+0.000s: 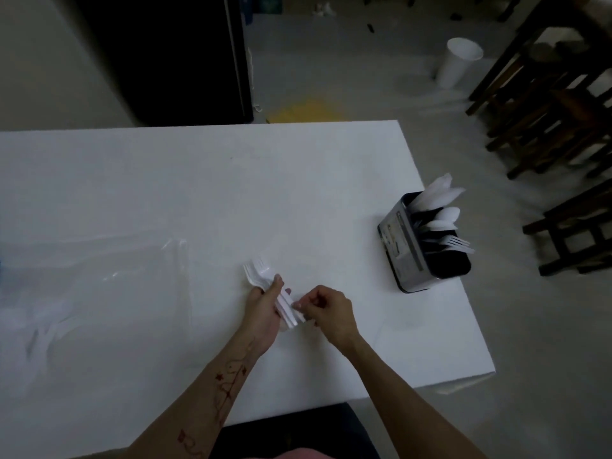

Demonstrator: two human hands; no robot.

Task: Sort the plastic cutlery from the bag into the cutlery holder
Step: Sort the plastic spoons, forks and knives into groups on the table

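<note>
Forks (261,271), white plastic, bunched in left hand (265,309) above table (165,180) near front edge; fingers curled round handles, tines pointing away. Right hand (326,309) just beside, thumb and fingertips pinching handle ends. Cutlery holder (420,240) at right table edge, well apart, holding knives, spoons, forks in separate compartments. Clear bag (99,283) lies flat at left.

The single head camera looked forward and down from above the white table (198,193), quite near to it, with some floor visible beyond its far edge.
</note>
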